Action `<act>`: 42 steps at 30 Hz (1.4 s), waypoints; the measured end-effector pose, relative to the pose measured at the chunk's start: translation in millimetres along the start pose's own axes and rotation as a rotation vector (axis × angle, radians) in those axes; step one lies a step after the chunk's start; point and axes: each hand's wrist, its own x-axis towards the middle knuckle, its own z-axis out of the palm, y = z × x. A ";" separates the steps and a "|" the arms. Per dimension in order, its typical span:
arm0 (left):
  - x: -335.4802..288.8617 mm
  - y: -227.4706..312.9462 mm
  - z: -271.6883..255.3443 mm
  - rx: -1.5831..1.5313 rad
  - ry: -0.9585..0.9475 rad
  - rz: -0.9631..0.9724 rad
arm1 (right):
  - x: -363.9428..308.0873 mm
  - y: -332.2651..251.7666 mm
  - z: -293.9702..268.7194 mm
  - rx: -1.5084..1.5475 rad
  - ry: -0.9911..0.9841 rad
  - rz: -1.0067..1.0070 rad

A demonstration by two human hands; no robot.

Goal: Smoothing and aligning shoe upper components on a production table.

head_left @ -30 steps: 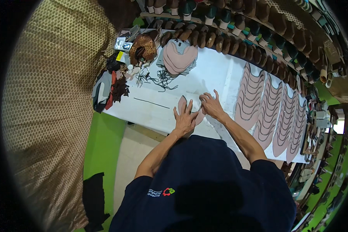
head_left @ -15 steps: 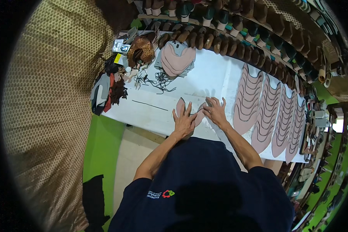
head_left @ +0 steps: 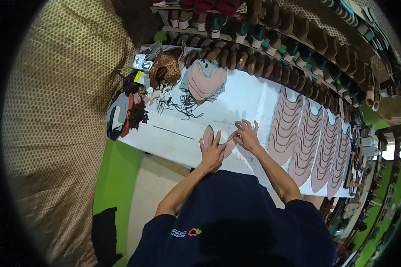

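A pink, curved shoe-upper piece [head_left: 229, 150] lies on the white table in front of me, one pointed end showing past my left fingers. My left hand [head_left: 213, 154] rests flat on it with fingers spread. At the piece's other arm, my right hand [head_left: 248, 139] has thumb and fingertips pinched on its edge, the remaining fingers raised. Just what lies between those fingertips is too small to make out fully. A thin dark strip [head_left: 173, 132] lies on the table to the left of my hands.
Overlapping rows of pink upper pieces [head_left: 280, 142] cover the table's right side. Farther back sit a stack of pink and grey pieces [head_left: 205, 80] and tangled dark strips [head_left: 187, 104]. Leopard-print material [head_left: 165, 66] and scraps fill the left end. Shelves of shoes [head_left: 258, 38] curve behind.
The view has shifted, so the table sits slightly lower. My right fingers have drawn together at the piece's edge; my left hand stays spread on it.
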 end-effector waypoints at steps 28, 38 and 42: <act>-3.4 -2.5 7.7 0.017 0.011 0.037 | 14.9 -5.5 3.9 -0.093 0.052 -0.092; -2.4 -1.7 8.5 0.061 -0.022 0.019 | 12.4 -4.9 6.1 -0.091 0.072 -0.076; -4.3 -2.9 13.4 0.055 -0.017 0.003 | 11.7 -5.5 5.7 -0.089 0.075 -0.080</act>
